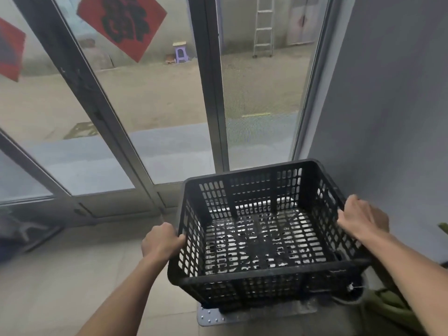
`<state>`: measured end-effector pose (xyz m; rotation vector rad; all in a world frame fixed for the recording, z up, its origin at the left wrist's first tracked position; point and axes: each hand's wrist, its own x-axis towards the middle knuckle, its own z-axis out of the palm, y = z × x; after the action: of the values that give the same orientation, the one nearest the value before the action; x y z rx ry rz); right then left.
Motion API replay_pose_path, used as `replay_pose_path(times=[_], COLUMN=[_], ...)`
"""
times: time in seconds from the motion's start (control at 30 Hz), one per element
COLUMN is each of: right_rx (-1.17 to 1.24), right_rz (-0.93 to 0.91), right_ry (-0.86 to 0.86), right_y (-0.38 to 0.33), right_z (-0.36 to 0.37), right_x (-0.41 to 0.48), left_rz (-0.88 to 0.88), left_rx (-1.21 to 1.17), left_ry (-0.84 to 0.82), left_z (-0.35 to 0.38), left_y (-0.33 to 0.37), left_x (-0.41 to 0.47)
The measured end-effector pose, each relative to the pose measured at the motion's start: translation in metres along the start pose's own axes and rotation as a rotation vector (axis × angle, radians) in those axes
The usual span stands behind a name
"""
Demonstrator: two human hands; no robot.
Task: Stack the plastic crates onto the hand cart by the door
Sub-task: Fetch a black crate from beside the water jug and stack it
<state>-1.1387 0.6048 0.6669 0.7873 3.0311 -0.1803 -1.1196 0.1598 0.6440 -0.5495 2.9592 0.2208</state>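
Black plastic crate [264, 229]: slotted walls and floor, empty, held between both hands over a metal cart platform [213, 317], whose riveted near edge is seen just below the crate's near wall. Whether the crate rests on the platform or hangs just above it cannot be told.

Left hand [161, 241]: closed over the crate's left rim, thumb hooked inside the wall, fingers wrapped on the outside.

Right hand [361, 218]: closed over the right rim, fingers curled inward over the edge.

Position: the crate is located in the corner where the grey wall [388, 105] meets the glass door [145, 105], just beside both.

Door: dark metal frame, a red paper decoration [121, 23] stuck on the pane.

Through the glass: a ladder [264, 27] and a purple stool [180, 53] are seen across a yard.

Floor: pale tiles [72, 275].
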Motion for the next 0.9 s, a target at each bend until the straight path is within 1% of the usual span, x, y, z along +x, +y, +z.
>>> replay_pose_path(times=[0.17, 0.27, 0.37, 0.57, 0.67, 0.77, 0.9], right_rx=[0.008, 0.008, -0.004, 0.002, 0.022, 0.040, 0.016], right_rz=[-0.021, -0.041, -0.056, -0.056, -0.067, -0.063, -0.083], right_ry=[-0.020, -0.010, -0.029, -0.039, -0.054, -0.095, -0.079], right_y=[0.012, 0.017, 0.007, -0.020, -0.019, -0.003, -0.012], right_z=[0.064, 0.081, 0.075, 0.038, 0.050, 0.085, 0.058], right_x=[0.063, 0.085, 0.091, 0.076, 0.089, 0.118, 0.101], left_rz=[-0.003, -0.007, -0.036, -0.069, -0.076, -0.066, -0.073], left_rx=[-0.019, -0.024, -0.035, -0.034, -0.025, -0.017, 0.000], left_ry=[0.016, 0.015, -0.004, -0.005, -0.009, 0.007, 0.000], left_z=[0.011, 0.017, 0.023, 0.033, 0.036, 0.039, 0.039], left_y=[0.002, 0.006, 0.011, 0.024, 0.028, 0.033, 0.039], left_x=[0.019, 0.030, 0.035, 0.037, 0.041, 0.045, 0.047])
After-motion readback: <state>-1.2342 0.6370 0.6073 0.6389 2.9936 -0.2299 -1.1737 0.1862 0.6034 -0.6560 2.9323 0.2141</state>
